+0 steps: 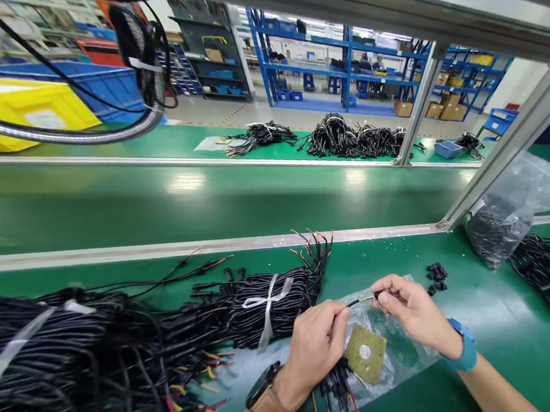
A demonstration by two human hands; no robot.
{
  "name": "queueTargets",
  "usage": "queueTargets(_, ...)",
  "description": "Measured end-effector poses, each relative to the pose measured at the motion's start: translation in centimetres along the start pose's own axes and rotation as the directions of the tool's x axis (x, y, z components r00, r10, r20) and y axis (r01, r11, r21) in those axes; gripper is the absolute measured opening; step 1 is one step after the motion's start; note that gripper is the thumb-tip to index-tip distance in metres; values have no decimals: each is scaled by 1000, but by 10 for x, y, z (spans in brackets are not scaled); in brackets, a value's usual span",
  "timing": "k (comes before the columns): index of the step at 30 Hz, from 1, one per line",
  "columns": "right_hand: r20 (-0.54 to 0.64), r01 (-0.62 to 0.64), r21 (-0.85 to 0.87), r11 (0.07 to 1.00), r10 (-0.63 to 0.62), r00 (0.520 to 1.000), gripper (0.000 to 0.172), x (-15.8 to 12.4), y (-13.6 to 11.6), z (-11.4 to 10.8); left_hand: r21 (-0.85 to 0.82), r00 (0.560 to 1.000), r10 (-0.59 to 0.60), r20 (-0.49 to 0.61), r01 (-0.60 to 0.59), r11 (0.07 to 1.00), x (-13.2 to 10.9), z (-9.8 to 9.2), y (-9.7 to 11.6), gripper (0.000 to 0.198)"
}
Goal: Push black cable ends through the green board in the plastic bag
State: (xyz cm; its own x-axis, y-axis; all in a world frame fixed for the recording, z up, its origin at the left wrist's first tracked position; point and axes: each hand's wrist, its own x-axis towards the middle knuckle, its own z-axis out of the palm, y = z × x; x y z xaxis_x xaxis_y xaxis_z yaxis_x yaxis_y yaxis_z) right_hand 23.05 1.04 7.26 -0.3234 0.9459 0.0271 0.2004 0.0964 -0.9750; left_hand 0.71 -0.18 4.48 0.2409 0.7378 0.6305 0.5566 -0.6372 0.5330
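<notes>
My left hand [314, 349] is closed around a black cable [357, 300] whose bare yellow wire end sticks out toward the right. More cable ends with red and yellow wires [339, 395] hang below that hand. My right hand [407, 308] pinches a small black part [377, 295] against the wire tip. Both hands hover over a clear plastic bag [401, 352] with an olive square pad [365, 353] lying on it. A tied bundle of black cables [267, 300] lies just left of my left hand.
A large heap of black cables [78, 349] fills the near left of the green bench [485, 324]. Several small black parts [436, 276] lie beyond my right hand. A bag of black parts [499, 227] leans by an aluminium post [514, 133]. Beyond runs a green conveyor [209, 201].
</notes>
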Motion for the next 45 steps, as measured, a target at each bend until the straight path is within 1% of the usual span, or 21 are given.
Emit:
queueTargets(4, 44, -17, 110, 994, 13, 999, 28, -1, -3, 2, 2, 1000, 5, -1, -5, 1000, 0, 1, 0, 19)
queueTargets(7, 52, -23, 158, 987, 15, 999, 29, -1, -5, 3, 3, 1000, 9, -4, -9, 1000, 0, 2, 0, 18)
queueTargets(14, 32, -10, 150, 989, 5, 999, 29, 0, -5, 2, 5, 999, 40, 14, -40, 999, -1, 2, -1, 15)
queueTargets(19, 7, -18, 83, 996, 17, 1000, 28, -1, -1, 0, 23, 997, 76, 22, -77, 997, -2, 4, -3, 10)
queueTargets(22, -20, -2, 17, 1000, 2, 1000, 26, -1, 0, 0, 28, 996, 89, 27, -90, 996, -2, 4, -4, 9)
queueTargets(25, -52, 42, -92, 995, -47, 998, 21, 0, -1, 0, 48, 994, 99, 38, -101, 994, -1, 4, -4, 11)
queueTargets(29, -67, 88, -257, 962, -109, 992, 14, 1, -3, -1, 61, 992, 119, 51, -122, 991, -2, 4, -4, 11)
queueTargets(35, -47, 102, -300, 949, -121, 992, 13, 2, -5, 0, 57, 991, 122, 56, -126, 990, -1, 2, -3, 12)
queueTargets(37, -36, 97, -284, 954, -111, 993, 14, 2, -3, 0, 45, 990, 132, 48, -134, 990, -1, 2, -3, 12)
queueTargets(42, 10, 36, -109, 993, -35, 999, 20, 4, 8, -3, 16, 989, 149, 17, -149, 989, -1, 1, -3, 10)
queueTargets(45, 47, 4, -54, 999, -2, 999, 25, 5, 11, -5, 16, 989, 144, 20, -145, 989, -1, 1, -3, 10)
